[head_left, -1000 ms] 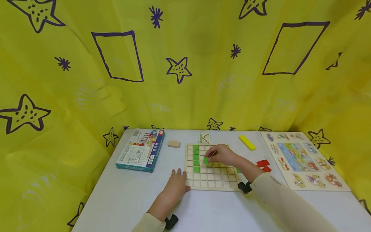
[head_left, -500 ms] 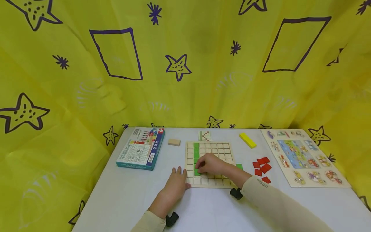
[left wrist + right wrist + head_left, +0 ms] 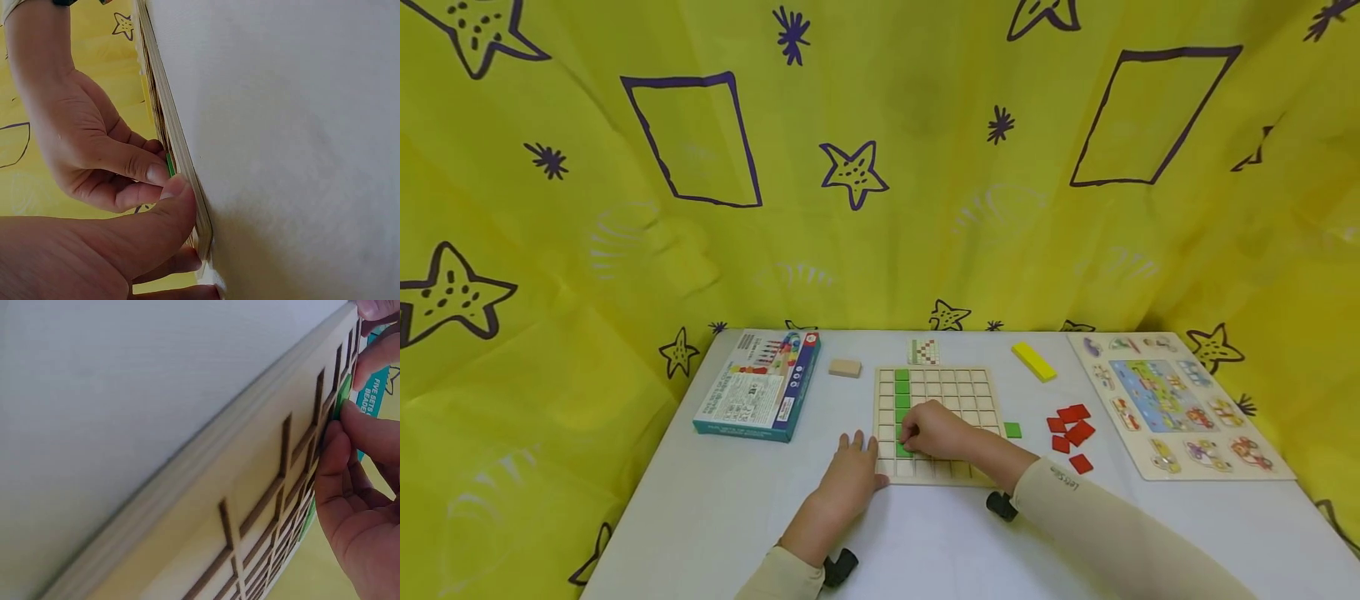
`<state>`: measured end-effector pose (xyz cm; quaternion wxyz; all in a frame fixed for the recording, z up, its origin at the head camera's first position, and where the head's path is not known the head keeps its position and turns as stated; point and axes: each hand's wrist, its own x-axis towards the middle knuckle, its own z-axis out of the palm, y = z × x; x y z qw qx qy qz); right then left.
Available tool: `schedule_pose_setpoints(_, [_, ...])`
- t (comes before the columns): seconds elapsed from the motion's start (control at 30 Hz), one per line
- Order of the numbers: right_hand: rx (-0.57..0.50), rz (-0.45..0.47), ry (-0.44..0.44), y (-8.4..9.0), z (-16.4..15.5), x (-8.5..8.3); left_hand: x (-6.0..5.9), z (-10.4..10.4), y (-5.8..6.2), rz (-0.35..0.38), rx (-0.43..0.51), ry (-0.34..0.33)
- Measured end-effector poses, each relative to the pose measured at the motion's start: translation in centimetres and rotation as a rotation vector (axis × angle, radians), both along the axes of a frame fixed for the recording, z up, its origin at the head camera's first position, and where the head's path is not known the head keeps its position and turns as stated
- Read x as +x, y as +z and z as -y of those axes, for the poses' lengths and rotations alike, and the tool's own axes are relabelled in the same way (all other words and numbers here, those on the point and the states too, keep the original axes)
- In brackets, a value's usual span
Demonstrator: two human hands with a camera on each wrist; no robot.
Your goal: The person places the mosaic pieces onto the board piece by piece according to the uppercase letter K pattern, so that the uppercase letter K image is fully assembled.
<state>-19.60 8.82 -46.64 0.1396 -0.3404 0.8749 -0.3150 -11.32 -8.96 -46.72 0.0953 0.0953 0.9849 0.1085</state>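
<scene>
A wooden grid board (image 3: 958, 377) lies flat on the table, with a column of green square tiles (image 3: 902, 388) near its left side. My right hand (image 3: 936, 429) reaches over the board, thumb and forefinger pinching a green tile (image 3: 343, 394) at the near end of that column. My left hand (image 3: 846, 475) rests at the board's near left corner, fingers extended and spread. In the left wrist view its thumb (image 3: 178, 194) touches the board's edge, close beside the right hand's fingers. A loose green tile (image 3: 1012, 430) lies against the board's right edge.
Several red tiles (image 3: 1079, 432) lie scattered to the right, before a picture puzzle board (image 3: 1157, 471). Behind the grid are a pattern card (image 3: 923, 352), a plain wooden block (image 3: 845, 368) and a yellow block (image 3: 1033, 362). A flat game box (image 3: 756, 387) sits at the left.
My right hand has carried a green tile from the board's middle leftward and nearer, to the near end of the green column. The left hand has stayed at the corner.
</scene>
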Motion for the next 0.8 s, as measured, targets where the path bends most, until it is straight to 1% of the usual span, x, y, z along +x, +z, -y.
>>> schedule_pose_setpoints(0.17, [-0.004, 0.009, -0.038, -0.2, -0.1, 0.2, 0.1, 0.0, 0.1, 0.009, 0.008, 0.010])
schedule_pose_setpoints(0.33, [-0.027, 0.031, -0.057, -0.4, -0.7, 0.0, 0.1, 0.0, 0.0, -0.006, -0.001, -0.007])
schedule_pose_setpoints(0.4, [-0.035, 0.058, -0.072, -0.2, -1.2, 0.0, 0.1, 0.0, -0.1, -0.010, -0.001, -0.013])
schedule_pose_setpoints(0.5, [-0.064, 0.097, -0.117, 0.6, -2.1, -0.4, 0.2, -0.1, 0.0, -0.001, 0.017, -0.004])
schedule_pose_setpoints(0.67, [-0.116, 0.103, -0.196, 1.9, -4.7, -1.5, 0.2, -0.2, 0.2, 0.018, 0.033, 0.017])
schedule_pose_setpoints(0.8, [-0.107, 0.100, -0.243, 2.3, -7.2, -2.3, 0.2, -0.1, 0.2, 0.019, 0.030, 0.020])
